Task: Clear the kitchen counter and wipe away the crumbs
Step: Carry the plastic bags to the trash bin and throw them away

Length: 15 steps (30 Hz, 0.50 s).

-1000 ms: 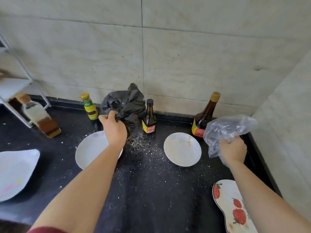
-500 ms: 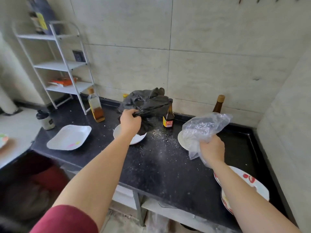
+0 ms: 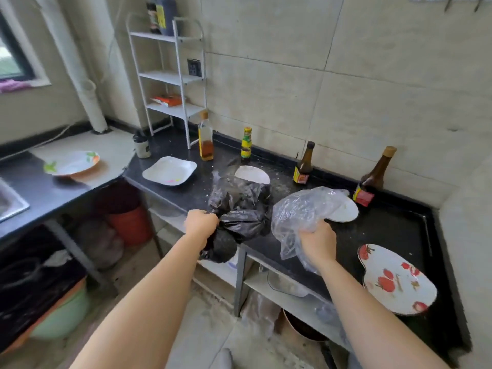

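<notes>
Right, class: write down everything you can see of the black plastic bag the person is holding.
The black plastic bag is thin, glossy and heavily crumpled, bunched into loose folds rather than spread open. The left hand grips it in a closed fist at its left side, at the front edge of the black counter. Most of it rises over the counter, hiding part of a round white plate behind it; a rounded lump hangs below the hand, past the edge. What it holds cannot be seen. On its right is the clear bag.

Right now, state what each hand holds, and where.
Left hand grips the crumpled black plastic bag by its bunched edge; right hand clutches the clear plastic bag by its gathered bottom.
</notes>
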{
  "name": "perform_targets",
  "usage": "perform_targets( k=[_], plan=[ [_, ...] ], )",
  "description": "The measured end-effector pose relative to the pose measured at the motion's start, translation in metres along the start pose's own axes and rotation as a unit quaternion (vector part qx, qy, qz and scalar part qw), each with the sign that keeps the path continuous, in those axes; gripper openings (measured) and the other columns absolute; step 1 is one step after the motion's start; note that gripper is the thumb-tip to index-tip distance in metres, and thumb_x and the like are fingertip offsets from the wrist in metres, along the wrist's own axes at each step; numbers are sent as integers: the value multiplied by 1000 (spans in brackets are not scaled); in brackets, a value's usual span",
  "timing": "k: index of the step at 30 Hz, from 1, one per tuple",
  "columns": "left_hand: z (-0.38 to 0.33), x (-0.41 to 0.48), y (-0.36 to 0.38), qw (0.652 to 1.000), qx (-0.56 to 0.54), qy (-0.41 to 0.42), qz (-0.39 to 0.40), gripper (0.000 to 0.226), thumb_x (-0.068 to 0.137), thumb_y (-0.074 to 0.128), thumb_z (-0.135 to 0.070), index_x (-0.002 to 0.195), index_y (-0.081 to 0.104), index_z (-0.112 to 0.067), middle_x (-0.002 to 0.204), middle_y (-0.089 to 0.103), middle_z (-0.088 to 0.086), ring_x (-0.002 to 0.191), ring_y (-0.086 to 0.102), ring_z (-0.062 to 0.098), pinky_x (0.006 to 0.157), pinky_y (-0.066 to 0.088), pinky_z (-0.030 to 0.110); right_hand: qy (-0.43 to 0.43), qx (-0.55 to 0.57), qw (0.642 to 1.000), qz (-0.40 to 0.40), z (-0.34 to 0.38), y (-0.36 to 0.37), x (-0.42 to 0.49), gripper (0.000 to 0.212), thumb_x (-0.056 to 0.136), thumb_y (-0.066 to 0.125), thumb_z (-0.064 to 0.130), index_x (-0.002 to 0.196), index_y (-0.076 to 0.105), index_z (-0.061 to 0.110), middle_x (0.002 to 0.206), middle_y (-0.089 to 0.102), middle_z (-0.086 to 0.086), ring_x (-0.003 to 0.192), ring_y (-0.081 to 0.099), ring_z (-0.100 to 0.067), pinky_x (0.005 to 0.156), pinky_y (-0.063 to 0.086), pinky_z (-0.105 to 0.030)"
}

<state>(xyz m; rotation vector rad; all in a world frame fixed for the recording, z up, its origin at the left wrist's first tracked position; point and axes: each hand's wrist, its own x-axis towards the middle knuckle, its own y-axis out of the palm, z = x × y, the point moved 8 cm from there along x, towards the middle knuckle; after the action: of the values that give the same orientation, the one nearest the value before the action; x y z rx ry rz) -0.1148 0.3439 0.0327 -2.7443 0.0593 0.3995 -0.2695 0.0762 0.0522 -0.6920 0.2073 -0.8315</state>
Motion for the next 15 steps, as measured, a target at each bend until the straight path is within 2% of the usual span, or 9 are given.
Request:
perform_targets(
  k=[5,8,12,15],
  plan=[
    [55,-31,-100,994,-31,2,-106,21,73,60,5,72,65,-16,78,62,7,75,52,22,67,37,23,-29,-28,995,88,36,53,-47,12,87,53,13,85,63,6,84,63,-7,75,56,-23,56,34,-25],
    [96,-56,-165,988,-12,-11,-153,28,72,59,6,59,53,-17,77,56,8,71,47,24,61,34,26,-46,-37,989,139,64,94,-88,15,86,53,13,90,63,3,88,64,-11,86,59,-33,65,39,-29],
    [164,-100,-256,976,35,-19,-214,27,69,53,11,57,44,-12,86,53,10,78,46,26,60,29,29,-81,-57,975,201,107,158,-156,13,87,50,15,88,61,7,88,59,-7,85,56,-31,67,38,-30],
    [214,-131,-313,971,31,-50,-232,30,67,46,13,57,39,-14,67,48,4,71,41,26,54,27,31,-115,-52,966,224,145,197,-206,11,89,52,16,86,60,9,85,58,-6,83,57,-29,66,37,-29]
  ],
)
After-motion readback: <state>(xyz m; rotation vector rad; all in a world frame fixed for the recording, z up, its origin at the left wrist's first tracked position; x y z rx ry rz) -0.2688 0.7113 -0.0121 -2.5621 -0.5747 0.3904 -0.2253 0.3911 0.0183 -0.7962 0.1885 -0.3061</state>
